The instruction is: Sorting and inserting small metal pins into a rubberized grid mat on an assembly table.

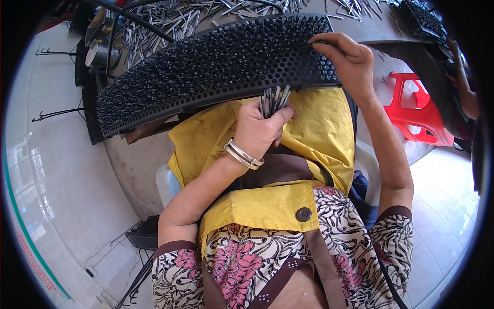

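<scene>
While the left hand (pixel 263 126) clasps slim grey strips (pixel 273 102) jutting toward twelve o'clock, the right hand (pixel 350 63), at two, pinches a dark sliver (pixel 311 43) over the curved black honeycomb panel (pixel 303 66).

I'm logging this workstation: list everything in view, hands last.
perforated panel: one, black, ahead
held strips: several, grey, centre
thin piece: one, dark, panel's right end
loose strips: many, silvery, top
can: one, metallic, upper left
hooked rods: several, black, left
box: one, black, lower left
stool: one, red, right
second panel: one, dark, upper right
chair: one, pale, behind apron
apron: one, yellow, across lap
patterned top: one, multicoloured, torso
bangles: two, silver, left wrist
tiled floor: one, pale, lower right
co-worker's arm: one, bare, right edge
left hand: one, bare, below panel
right hand: one, bare, upper right
</scene>
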Demonstrator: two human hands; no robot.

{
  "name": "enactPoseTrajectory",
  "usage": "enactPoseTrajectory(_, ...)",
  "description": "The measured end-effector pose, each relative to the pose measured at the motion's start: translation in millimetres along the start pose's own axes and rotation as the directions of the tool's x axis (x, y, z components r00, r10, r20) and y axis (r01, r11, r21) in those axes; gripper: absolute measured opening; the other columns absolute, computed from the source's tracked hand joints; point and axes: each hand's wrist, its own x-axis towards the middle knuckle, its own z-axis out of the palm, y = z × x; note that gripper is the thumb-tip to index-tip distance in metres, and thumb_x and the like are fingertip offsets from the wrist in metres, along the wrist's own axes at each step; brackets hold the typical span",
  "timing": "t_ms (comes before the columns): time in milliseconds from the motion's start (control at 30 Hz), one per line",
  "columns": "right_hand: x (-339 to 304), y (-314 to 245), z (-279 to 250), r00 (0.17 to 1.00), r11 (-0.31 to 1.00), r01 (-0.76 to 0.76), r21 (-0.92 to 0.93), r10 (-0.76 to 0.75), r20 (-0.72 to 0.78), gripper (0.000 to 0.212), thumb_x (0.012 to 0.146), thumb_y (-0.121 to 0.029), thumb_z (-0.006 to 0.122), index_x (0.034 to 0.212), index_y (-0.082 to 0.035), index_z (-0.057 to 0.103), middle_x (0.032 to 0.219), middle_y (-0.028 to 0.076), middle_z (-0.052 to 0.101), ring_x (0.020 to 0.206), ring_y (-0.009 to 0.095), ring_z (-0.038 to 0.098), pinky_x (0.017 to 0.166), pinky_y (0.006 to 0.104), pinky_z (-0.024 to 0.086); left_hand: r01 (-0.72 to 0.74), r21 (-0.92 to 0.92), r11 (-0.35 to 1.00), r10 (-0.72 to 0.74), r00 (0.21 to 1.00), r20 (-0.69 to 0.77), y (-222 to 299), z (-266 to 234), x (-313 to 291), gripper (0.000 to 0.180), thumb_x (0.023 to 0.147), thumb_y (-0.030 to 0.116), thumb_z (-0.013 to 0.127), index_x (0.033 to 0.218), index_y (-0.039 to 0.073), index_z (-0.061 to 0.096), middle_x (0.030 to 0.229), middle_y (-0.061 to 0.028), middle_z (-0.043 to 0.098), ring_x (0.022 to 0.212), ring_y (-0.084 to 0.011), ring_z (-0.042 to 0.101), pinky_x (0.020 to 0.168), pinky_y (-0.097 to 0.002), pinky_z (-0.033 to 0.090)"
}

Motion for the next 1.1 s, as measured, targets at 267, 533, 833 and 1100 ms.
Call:
enactPoseTrajectory(267,14.6,-5.0,-6.4,0.979,0.974,0.146,-0.174,-0.117,0.164,0.011,0.078,-0.001,0.059,0.088,0.004,0.060,0.078,0.008,0.063,0.072,0.010,0.057,0.067,0.0215,0.045,0.005,-0.012,1.000,-0.006,1.000,-0.007,1.6,0.6,0.1,0.013,0.080,0.010,0.061,0.073,0.000,0.058,0.049,0.0002,0.048,0.035,-0.0052,0.039,0.032,-0.0212,0.033)
enactPoseTrajectory(533,21.3,6.3,-0.6,0.962,0.927,0.229,-0.297,-0.169,0.215,0.012,0.076,-0.003,0.061,0.085,0.004,0.058,0.073,0.014,0.057,0.063,0.025,0.055,0.062,0.0284,0.044,0.038,0.044,0.998,-0.039,0.999,0.016,2.7,-3.5,0.0,0.009,0.081,0.009,0.058,0.079,0.000,0.060,0.073,-0.0064,0.062,0.038,-0.0033,0.037,0.035,-0.0199,0.034)
enactPoseTrajectory(833,28.6,-7.6,2.7,0.965,0.887,0.203,-0.415,-0.110,0.237,0.015,0.075,-0.005,0.063,0.086,0.003,0.057,0.071,0.014,0.055,0.059,0.023,0.052,0.057,0.0292,0.042,0.033,-0.030,0.999,-0.033,0.999,0.001,1.8,-3.9,0.4,0.012,0.080,0.008,0.060,0.071,0.000,0.058,0.048,0.0007,0.046,0.035,-0.0053,0.039,0.032,-0.0216,0.032)
enactPoseTrajectory(1100,28.7,-1.9,4.4,0.943,0.870,0.325,-0.371,-0.269,0.196,0.014,0.074,-0.004,0.064,0.085,0.002,0.058,0.072,0.013,0.055,0.059,0.021,0.052,0.055,0.0288,0.041,0.037,-0.041,0.998,-0.037,0.999,0.017,-1.5,-4.5,1.8,0.011,0.080,0.008,0.061,0.073,0.000,0.058,0.049,0.0007,0.047,0.035,-0.0046,0.038,0.032,-0.0216,0.032)
